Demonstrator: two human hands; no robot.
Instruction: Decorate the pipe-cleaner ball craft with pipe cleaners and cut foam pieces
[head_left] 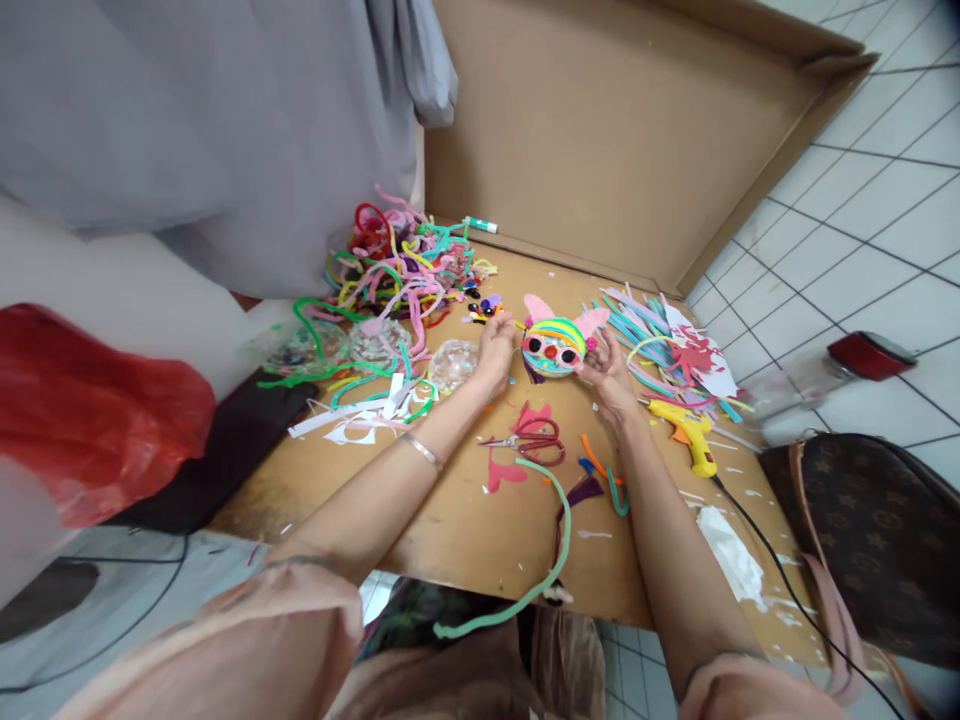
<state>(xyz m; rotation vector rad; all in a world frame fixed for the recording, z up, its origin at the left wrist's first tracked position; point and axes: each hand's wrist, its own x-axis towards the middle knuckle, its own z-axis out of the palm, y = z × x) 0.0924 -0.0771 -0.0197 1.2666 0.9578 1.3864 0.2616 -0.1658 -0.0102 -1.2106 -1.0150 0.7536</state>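
Observation:
A small round craft face (553, 347) has pink ears, a striped yellow, green and blue top, black-centred eyes and a red nose. My right hand (606, 378) holds its right edge between thumb and fingers. Just left of the face is my left hand (495, 352), its fingers drawn together near a thin yellow piece; what they grip is too small to make out. Red-handled scissors (536, 441) lie below the face on pink scraps (507, 474). A long light green pipe cleaner (564, 530) curves over the table's front edge.
Tangled pipe cleaners (397, 265) and clear round pieces (454, 364) are at left. At right are a yellow glue gun (686, 428) with a cord, more pipe cleaners (645, 330), tissue (729, 555) and a brown bag (870, 540). Cardboard (600, 130) stands behind.

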